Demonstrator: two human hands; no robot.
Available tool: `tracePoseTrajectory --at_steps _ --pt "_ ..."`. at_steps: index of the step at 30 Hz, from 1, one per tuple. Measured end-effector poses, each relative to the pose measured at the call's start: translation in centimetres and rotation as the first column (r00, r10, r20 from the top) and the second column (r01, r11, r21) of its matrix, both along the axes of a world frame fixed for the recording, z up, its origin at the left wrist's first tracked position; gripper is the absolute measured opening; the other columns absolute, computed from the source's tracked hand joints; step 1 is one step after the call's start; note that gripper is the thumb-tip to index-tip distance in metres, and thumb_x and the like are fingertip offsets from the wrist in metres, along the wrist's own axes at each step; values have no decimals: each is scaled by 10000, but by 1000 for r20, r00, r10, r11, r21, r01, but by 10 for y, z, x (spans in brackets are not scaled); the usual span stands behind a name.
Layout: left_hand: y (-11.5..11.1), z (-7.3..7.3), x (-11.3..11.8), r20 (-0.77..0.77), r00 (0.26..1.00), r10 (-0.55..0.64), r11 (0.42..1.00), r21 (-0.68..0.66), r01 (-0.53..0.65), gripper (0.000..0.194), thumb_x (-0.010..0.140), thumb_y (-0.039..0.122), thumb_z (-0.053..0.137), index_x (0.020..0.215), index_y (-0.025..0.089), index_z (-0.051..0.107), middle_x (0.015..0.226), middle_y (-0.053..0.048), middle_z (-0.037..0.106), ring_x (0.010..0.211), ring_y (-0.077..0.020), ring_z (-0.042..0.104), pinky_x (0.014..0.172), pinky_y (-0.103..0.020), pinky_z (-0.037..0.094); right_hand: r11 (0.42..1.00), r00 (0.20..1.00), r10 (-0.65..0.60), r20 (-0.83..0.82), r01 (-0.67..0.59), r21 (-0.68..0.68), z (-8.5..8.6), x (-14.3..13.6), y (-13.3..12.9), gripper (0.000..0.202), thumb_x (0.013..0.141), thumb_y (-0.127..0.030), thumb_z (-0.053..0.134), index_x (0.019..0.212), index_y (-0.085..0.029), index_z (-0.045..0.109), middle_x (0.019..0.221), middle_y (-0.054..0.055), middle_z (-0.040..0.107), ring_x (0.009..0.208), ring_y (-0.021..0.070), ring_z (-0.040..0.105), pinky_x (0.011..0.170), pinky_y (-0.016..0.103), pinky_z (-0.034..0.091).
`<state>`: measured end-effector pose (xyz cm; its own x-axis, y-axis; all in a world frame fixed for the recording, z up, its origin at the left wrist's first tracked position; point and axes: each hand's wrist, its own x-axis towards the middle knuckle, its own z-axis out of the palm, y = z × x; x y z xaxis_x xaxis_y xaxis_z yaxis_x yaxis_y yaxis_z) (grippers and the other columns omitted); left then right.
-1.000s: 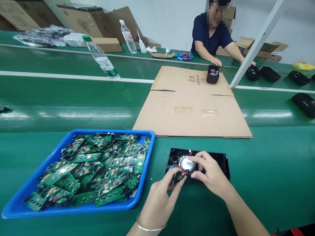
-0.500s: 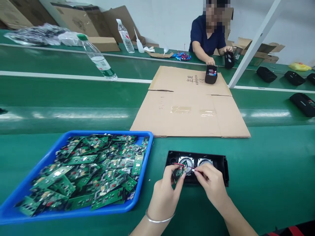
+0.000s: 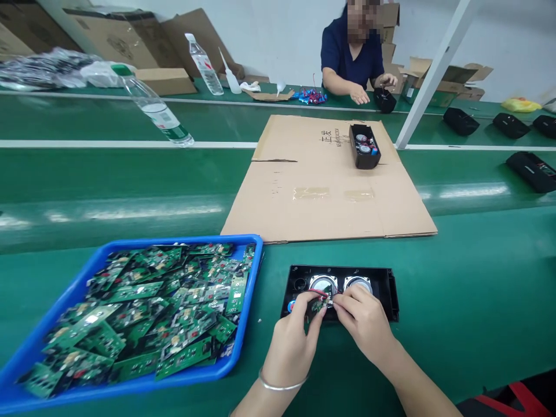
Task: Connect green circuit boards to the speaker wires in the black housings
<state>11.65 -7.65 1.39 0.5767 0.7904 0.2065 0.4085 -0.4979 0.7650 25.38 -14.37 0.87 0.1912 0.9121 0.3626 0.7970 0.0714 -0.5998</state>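
A small green circuit board [image 3: 318, 307] is pinched in my left hand [image 3: 292, 341], above a black speaker housing [image 3: 384, 292] with two round silver speakers. My right hand [image 3: 367, 324] is closed at the board's right edge, its fingertips on a small white connector [image 3: 330, 302] with thin wires. A red wire runs over the board near my left fingers. Part of a blue component [image 3: 291, 306] shows inside the housing at its left end. The fingertips of both hands nearly meet.
On the left lies a blue tray [image 3: 249, 324] heaped with circuit boards. A flat cardboard sheet [image 3: 330, 214] lies ahead, bearing another open speaker housing [image 3: 365, 147]. Across the bench sits a person [image 3: 347, 63] in dark blue. A water bottle [image 3: 158, 110] stands at the left, black speakers [image 3: 532, 172] at the right.
My right hand has brought the connector left, against the board. The far housing now lies on the cardboard, let go by the person across. The view has shifted slightly.
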Motion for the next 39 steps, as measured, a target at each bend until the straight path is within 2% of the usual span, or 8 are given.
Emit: tracePoseTrajectory --at_steps 10,16,23,27,30,33,35,39 --pt "3 8 5 4 999 -49 992 116 49 130 856 182 429 960 221 497 804 -28 726 691 -194 704 555 -239 557 998 998 0 68 5 -62 4 1 1 267 916 -199 382 789 -159 614 688 29 530 633 135 483 553 242 399" --pt "5 5 3 -19 995 -93 979 181 95 132 876 205 396 964 214 494 816 -43 724 663 -189 702 563 -238 553 999 997 -16 75 19 -46 3 1 0 277 921 -202 371 778 -162 604 684 25 522 633 130 482 554 236 397" --pt "4 5 4 -33 996 -86 993 75 89 156 855 182 406 979 220 492 831 -43 724 672 -190 699 566 -245 545 995 975 86 204 -74 -65 4 4 1 317 925 -171 343 719 -150 582 665 30 523 619 134 459 523 234 375" --pt "3 7 4 -73 990 -121 987 96 128 189 856 153 361 984 203 492 790 -54 715 669 -204 693 543 -261 530 998 964 62 257 -61 -13 4 1 1 335 926 -149 341 680 -152 569 627 22 519 571 129 452 485 241 350" --pt "5 11 3 -60 986 -157 985 60 160 193 857 141 350 968 213 490 804 -48 705 684 -193 687 564 -254 523 999 984 11 178 -17 28 3 0 0 300 933 -197 361 729 -157 576 643 25 550 573 129 504 496 242 385" --pt "8 14 1 -25 977 -212 977 31 213 192 849 128 364 951 227 492 804 -31 698 687 -176 679 568 -235 511 1000 999 -25 44 25 -2 3 2 -1 244 933 -287 384 919 -140 578 687 34 590 582 134 553 506 243 431" --pt "9 16 0 -4 973 -232 973 16 232 185 843 123 379 935 232 496 789 -19 690 662 -165 671 558 -224 500 1000 1000 -12 25 12 -22 2 3 -2 259 934 -309 380 988 -143 572 707 38 603 593 140 566 514 250 447" --pt "9 17 1 29 979 -201 979 -24 202 147 838 137 400 886 228 505 753 -13 674 654 -155 664 595 -218 505 1000 999 -5 52 5 -6 -3 0 0 273 938 -294 367 928 -156 602 697 40 600 595 145 569 514 258 448"
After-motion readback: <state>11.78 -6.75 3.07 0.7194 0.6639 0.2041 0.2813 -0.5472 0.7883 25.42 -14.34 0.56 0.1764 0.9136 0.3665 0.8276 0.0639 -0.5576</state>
